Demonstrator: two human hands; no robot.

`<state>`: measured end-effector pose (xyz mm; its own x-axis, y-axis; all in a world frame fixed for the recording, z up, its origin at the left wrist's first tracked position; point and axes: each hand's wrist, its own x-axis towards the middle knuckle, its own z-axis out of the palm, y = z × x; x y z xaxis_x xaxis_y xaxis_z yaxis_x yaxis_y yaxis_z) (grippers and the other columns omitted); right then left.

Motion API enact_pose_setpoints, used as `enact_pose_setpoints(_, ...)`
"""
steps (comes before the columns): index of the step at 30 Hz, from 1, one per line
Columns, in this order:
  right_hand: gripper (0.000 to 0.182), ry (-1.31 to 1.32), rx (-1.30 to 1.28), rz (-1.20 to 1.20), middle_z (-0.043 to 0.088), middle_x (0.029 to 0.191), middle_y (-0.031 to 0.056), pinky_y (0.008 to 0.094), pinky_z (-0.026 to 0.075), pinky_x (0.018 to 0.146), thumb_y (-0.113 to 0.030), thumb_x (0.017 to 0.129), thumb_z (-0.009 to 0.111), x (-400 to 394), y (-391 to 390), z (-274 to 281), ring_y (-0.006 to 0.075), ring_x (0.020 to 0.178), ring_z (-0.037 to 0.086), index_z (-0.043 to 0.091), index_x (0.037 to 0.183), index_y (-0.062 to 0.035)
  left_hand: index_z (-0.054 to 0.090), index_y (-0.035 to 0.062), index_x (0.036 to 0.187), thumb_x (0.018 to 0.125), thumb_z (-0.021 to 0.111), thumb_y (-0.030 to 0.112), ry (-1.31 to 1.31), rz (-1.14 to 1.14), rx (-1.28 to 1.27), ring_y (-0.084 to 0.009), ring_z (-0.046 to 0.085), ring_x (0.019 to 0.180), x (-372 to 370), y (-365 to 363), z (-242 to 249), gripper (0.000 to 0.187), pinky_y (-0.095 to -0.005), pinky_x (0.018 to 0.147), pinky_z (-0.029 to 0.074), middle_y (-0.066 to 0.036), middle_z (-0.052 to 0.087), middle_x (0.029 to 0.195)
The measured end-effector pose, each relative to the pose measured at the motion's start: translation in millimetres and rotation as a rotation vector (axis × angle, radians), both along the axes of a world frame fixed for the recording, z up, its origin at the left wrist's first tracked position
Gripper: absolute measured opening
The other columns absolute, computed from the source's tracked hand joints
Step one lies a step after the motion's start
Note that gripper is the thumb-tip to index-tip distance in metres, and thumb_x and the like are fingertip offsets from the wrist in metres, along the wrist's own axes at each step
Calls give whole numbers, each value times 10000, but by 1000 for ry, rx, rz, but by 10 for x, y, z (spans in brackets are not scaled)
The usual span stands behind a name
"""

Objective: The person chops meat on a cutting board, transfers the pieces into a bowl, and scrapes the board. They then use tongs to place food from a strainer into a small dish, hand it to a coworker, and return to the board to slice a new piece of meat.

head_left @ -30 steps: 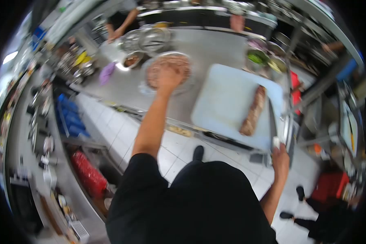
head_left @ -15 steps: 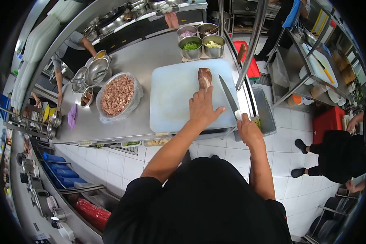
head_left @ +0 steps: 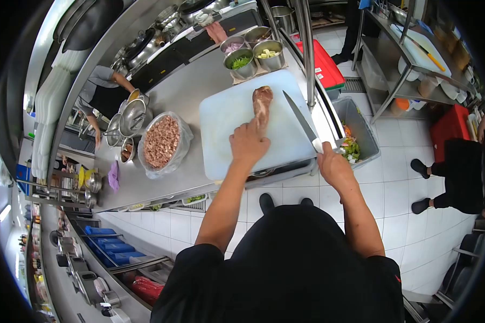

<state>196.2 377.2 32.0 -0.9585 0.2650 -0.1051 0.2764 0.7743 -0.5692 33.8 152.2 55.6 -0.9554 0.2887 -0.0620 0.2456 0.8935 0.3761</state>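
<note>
A long piece of raw meat [head_left: 262,105] lies on the white cutting board [head_left: 221,116], darker at its far end. My left hand [head_left: 249,142] grips the near end of the meat, its fingers bent over it and covering that end. In my right hand [head_left: 335,167] is a kitchen knife [head_left: 300,117], held by the handle. The blade points away from me over the board's right side, apart from the meat.
Left of the board stands a lined bowl of chopped meat [head_left: 162,141]. Several metal pots of cut vegetables [head_left: 240,64] stand behind it. A grey bin [head_left: 367,129] with scraps is below right. One person [head_left: 106,89] works across the table; another [head_left: 458,177] stands at right.
The view has turned and shifted. My left hand has slid toward the near end of the meat, and more of the meat now shows. The knife stays in my right hand.
</note>
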Motion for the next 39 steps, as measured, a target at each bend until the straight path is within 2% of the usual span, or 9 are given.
enact_pose_setpoints(3, 246, -29, -15, -18, 663, 798, 306, 590, 505, 701, -231, 986, 504, 19, -11, 21, 498, 770, 654, 432, 1099, -24, 601, 52, 1334, 862, 661, 294, -214, 87, 542, -189, 668, 863, -667, -731, -358, 534, -302, 839, 512, -104, 711, 964)
enact_pose_setpoints(6, 255, -42, -38, -16, 663, 809, 313, 593, 502, 717, -229, 987, 500, 10, -8, 38, 504, 780, 651, 433, 1116, -19, 619, 47, 1317, 875, 657, 264, -180, 40, 472, -127, 640, 874, -986, -1221, -322, 494, -270, 831, 500, -91, 706, 984)
enact_pose_setpoints(12, 284, -4, -45, -22, 638, 781, 336, 614, 460, 682, -220, 988, 511, 12, -5, -12, 527, 754, 622, 430, 1133, 11, 587, 35, 1351, 879, 646, 314, -72, 131, 334, -262, 678, 1001, -1033, -1187, -38, 551, -337, 894, 509, -155, 709, 1116)
enact_pose_setpoints(18, 271, 7, -24, -3, 656, 788, 316, 595, 483, 705, -214, 981, 507, 22, -18, 31, 509, 765, 641, 435, 1127, 3, 505, -29, 1401, 880, 628, 386, 66, 15, 89, -378, 535, 1286, -934, -709, -88, 678, -404, 1100, 409, -258, 519, 1416)
enact_pose_setpoints(21, 273, 19, -24, -5, 655, 783, 316, 595, 480, 702, -209, 979, 512, 39, -15, -8, 508, 762, 640, 436, 1132, 3, 416, -44, 1457, 903, 587, 325, 119, -94, 28, -378, 461, 1351, -961, -570, -239, 687, -409, 1147, 359, -270, 425, 1489)
enact_pose_setpoints(27, 269, 10, -37, -28, 655, 787, 316, 595, 481, 703, -206, 977, 513, 44, -25, 5, 505, 770, 644, 437, 1126, 5, 356, -30, 1481, 941, 497, 175, 88, -79, 55, -372, 433, 1368, -766, -281, -169, 595, -411, 1142, 368, -254, 446, 1467)
enact_pose_setpoints(30, 267, 6, -39, -22, 656, 790, 316, 595, 481, 706, -206, 977, 513, 46, -22, 20, 505, 773, 644, 439, 1120, 7, 445, -35, 1416, 950, 486, 142, 569, -274, 16, -369, 514, 1286, -628, -167, -442, 500, -412, 1088, 429, -235, 502, 1410)
enact_pose_setpoints(33, 264, 1, -43, -23, 657, 790, 314, 594, 482, 708, -204, 977, 512, 55, -12, 23, 503, 774, 645, 440, 1117, 8, 524, -36, 1343, 941, 470, 99, 308, -383, -54, -361, 553, 1235, -291, 27, -336, 428, -410, 1056, 457, -229, 533, 1369)
enact_pose_setpoints(39, 269, -11, -39, -21, 658, 804, 318, 593, 481, 716, -215, 980, 498, 36, -6, 8, 503, 779, 644, 440, 1124, 4, 591, -26, 1247, 916, 488, 106, 341, -349, -8, -352, 565, 1209, -771, 262, -498, 371, -405, 1047, 458, -220, 574, 1298)
